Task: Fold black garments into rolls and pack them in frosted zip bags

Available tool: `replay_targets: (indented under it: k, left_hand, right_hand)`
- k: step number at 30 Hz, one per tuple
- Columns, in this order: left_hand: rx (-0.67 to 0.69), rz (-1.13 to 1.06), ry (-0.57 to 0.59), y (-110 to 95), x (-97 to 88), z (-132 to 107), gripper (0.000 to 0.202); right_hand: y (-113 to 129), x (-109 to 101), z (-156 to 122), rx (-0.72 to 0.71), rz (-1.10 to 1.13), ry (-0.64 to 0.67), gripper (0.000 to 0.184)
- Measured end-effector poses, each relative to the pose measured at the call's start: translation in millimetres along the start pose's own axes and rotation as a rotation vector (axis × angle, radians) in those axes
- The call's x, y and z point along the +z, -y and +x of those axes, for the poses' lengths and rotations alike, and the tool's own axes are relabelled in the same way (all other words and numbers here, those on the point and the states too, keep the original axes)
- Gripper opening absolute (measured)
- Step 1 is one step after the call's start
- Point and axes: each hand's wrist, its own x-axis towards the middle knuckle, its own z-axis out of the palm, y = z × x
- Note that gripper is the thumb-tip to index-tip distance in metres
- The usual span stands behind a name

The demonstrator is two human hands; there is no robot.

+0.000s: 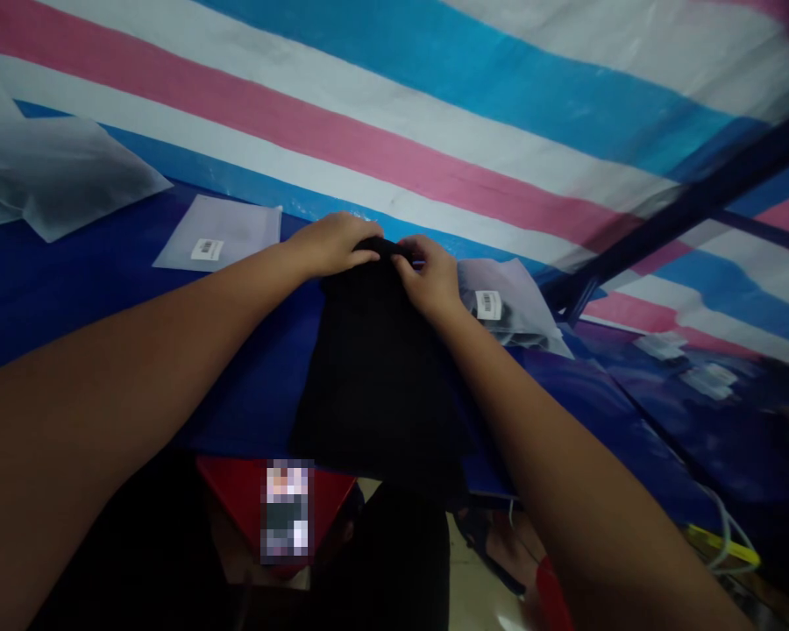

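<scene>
A black cloth garment (pixel 381 368), its exact kind not clear, lies lengthwise on the blue table (pixel 250 386), its near end hanging over the front edge. My left hand (pixel 342 244) pinches its far edge from the left, thumb on top. Close beside it, my right hand (pixel 430 272) grips the same edge from the right with bent fingers. Left of my hands lies a flat frosted plastic bag (pixel 237 232) with a barcode label. Just beyond my right wrist sits another frosted bag (pixel 516 302), also labelled, with something dark inside.
More frosted bags (pixel 79 175) lie at the far left. Striped plastic sheeting (pixel 394 114) hangs behind the table, with a dark slanted bar (pixel 684 197) at right. Small clear packets (pixel 710 379) rest on the right-hand table. Below the front edge is a red stool (pixel 237 491) bearing a pixelated rectangle.
</scene>
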Motion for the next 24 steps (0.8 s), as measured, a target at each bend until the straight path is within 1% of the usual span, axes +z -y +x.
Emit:
replay_targets:
  k: [3,6,8,10,13,16,18,21,22,24]
  left_hand:
    - [0.002,0.078,0.015,-3.3,-1.8,1.4,0.037]
    - [-0.002,0.128,0.040,-5.9,-0.9,2.2,0.039]
    - [0.016,0.150,0.063,-6.2,0.3,2.5,0.040]
    - [0.042,0.166,0.079,-4.5,1.3,2.7,0.042]
    - [0.076,0.187,0.102,1.8,2.0,2.8,0.046]
    - [0.069,0.207,0.129,8.9,1.0,1.7,0.049]
    - [0.043,0.190,0.177,12.2,-0.5,0.2,0.053]
    - [0.024,0.100,0.261,14.9,-2.0,-2.0,0.057]
    - [0.015,0.058,0.274,15.6,-1.6,-2.4,0.056]
    - [-0.033,-0.035,0.260,17.2,0.5,-2.4,0.050]
  right_hand:
    - [3.0,-1.9,-0.6,-0.052,-0.033,-0.013,0.016]
    - [5.3,-3.4,-1.4,-0.131,-0.017,0.013,0.018]
    - [5.6,-3.5,-1.7,-0.151,-0.027,0.025,0.016]
    - [5.5,-2.9,-1.7,-0.161,-0.068,0.027,0.016]
    - [4.8,-1.3,-1.6,-0.199,-0.114,0.035,0.023]
    - [3.6,0.1,-1.4,-0.215,-0.112,0.071,0.027]
    - [2.4,0.4,-1.1,-0.201,-0.102,0.105,0.029]
    - [1.3,-0.1,-0.7,-0.155,-0.072,0.154,0.028]
    - [1.2,-0.3,-0.6,-0.139,-0.058,0.166,0.026]
    - [1.4,-0.8,-0.3,-0.112,-0.022,0.189,0.022]
